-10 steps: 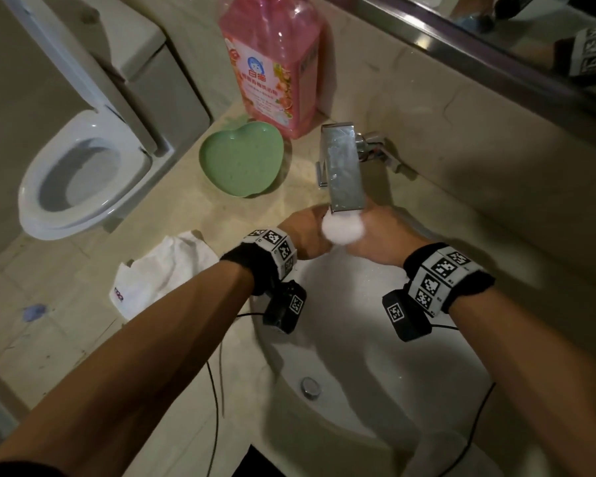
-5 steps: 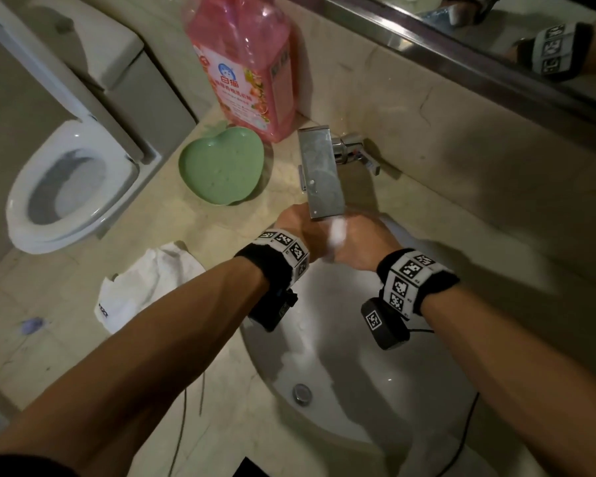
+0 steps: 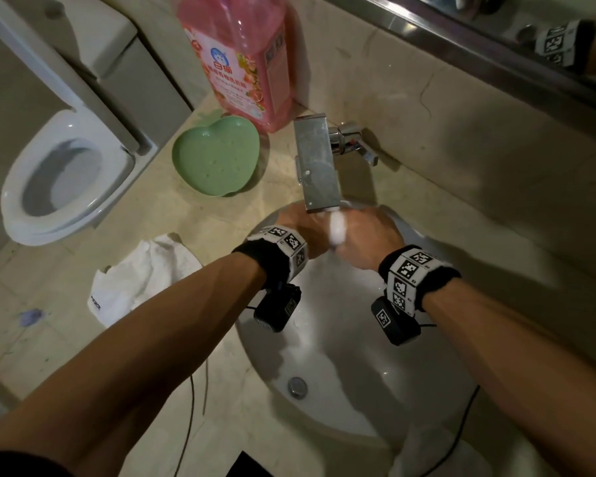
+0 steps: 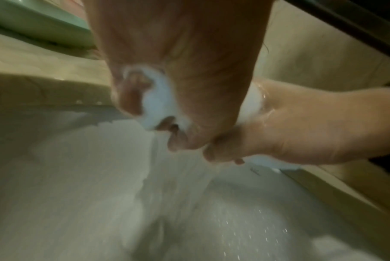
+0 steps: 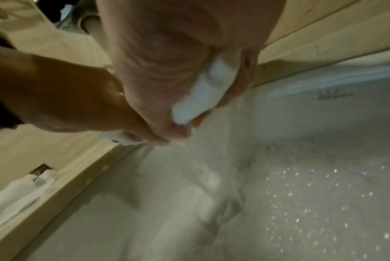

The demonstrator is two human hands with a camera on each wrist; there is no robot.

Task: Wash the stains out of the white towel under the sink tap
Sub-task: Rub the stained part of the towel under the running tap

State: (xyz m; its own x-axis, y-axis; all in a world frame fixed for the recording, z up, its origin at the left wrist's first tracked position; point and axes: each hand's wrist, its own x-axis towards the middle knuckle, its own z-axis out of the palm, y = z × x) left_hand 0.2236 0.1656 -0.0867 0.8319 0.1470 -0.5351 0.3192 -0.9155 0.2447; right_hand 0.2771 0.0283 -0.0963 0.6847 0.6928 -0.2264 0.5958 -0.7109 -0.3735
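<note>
- One white terry towel (image 3: 337,229), wrung into a tight roll, sits between the two hands right under the spout of the single chrome rectangular tap (image 3: 319,165), over the back of the basin.
- The left hand (image 3: 298,228) has its fingers (image 4: 131,95) curled round one end of the roll; soft white cloth bulges out between them in the left wrist view.
- The right hand (image 3: 370,237) grips the other end, its fingers (image 5: 241,83) closed tight round the cloth, and the two hands touch each other.
- Water streams down from the towel into the one round white ceramic sink (image 3: 427,366), whose smooth wall is speckled with droplets; one metal drain plug (image 3: 297,387) sits at its bottom.
- The beige marble-look desk (image 3: 145,218) carries three other things: one glossy green heart-shaped plastic dish (image 3: 217,156) near the back edge, one tall pink translucent plastic bottle (image 3: 241,56) just behind it against the wall, and one crumpled white cloth (image 3: 141,277) near the left edge.
- One white toilet (image 3: 59,180) with its seat lid raised stands beyond the desk's left edge.
- Each wrist wears one black band with black-and-white square markers.
</note>
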